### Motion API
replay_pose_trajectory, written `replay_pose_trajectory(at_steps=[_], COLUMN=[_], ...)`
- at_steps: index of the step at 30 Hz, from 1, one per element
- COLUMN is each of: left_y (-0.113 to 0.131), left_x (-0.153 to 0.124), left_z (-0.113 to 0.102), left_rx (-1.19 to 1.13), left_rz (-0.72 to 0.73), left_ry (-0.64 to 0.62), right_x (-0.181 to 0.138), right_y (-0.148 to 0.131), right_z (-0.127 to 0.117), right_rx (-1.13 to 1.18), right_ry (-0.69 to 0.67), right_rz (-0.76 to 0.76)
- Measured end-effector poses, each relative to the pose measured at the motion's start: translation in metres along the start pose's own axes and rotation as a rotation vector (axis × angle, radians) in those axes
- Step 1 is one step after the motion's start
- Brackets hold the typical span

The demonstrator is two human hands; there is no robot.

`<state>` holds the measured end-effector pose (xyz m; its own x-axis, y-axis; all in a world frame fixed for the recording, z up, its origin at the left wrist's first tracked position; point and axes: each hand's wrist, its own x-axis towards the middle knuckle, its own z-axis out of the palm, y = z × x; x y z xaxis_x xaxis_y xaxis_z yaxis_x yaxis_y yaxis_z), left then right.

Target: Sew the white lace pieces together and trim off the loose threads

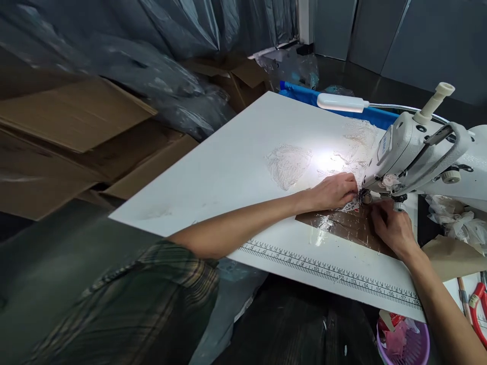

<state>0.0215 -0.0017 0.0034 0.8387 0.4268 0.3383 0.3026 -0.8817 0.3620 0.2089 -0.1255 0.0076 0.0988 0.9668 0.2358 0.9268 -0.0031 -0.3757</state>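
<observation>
My left hand (337,191) is closed, its curled fingers at the left side of the sewing machine's needle area. White lace (350,206) shows just beneath those fingers and runs toward the presser foot (365,196). My right hand (395,229) lies on the other side of the needle, below the white sewing machine head (395,144). Its fingertips are bent together and partly hidden by the machine, so what they hold is unclear. Under both hands lies a shiny brown sheet (335,225) on the white tabletop (228,177).
A loose white lace piece (288,165) lies left of the lamp's (342,103) bright spot. A printed ruler (331,272) follows the front edge. Red-handled scissors (477,309) and a purple basket (413,344) are at lower right. Cardboard boxes (72,111) stand at left.
</observation>
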Motion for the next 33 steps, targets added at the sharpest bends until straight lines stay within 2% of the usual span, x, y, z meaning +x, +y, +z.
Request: replay_pose_trajectory(at_steps=[2,4,7,9,15,20,26,30,33], left_y=[-0.002,-0.003,-0.005,-0.006,-0.006,-0.007,-0.006,-0.004,-0.004], left_x=[-0.001,-0.004,-0.008,-0.009,-0.007,-0.003,-0.005,-0.009,-0.01], left_z=[-0.005,-0.014,-0.026,-0.027,-0.01,-0.007,-0.007,-0.004,-0.002], left_rx=[-0.011,-0.079,-0.237,-0.265,-0.074,-0.089,-0.099,0.026,0.129], left_rz=[-0.001,0.059,0.193,0.235,0.245,0.209,0.186,0.201,0.245], left_ry=[0.043,0.086,0.041,-0.002,-0.057,-0.08,-0.011,-0.009,-0.01], right_x=[-0.001,-0.004,-0.007,-0.008,-0.009,-0.01,-0.011,-0.013,-0.013], right_y=[0.003,0.007,0.011,0.01,0.004,0.006,0.007,0.005,0.003], right_z=[0.002,0.003,0.004,0.006,0.009,0.01,0.011,0.011,0.011], right_rx=[0.075,0.139,0.172,0.168,0.155,0.166,0.182,0.178,0.105], right_ry=[0.031,0.071,0.116,0.119,0.129,0.134,0.143,0.113,0.052], right_rz=[-0.014,-0.044,-0.056,-0.046,-0.052,-0.061,-0.083,-0.09,-0.183])
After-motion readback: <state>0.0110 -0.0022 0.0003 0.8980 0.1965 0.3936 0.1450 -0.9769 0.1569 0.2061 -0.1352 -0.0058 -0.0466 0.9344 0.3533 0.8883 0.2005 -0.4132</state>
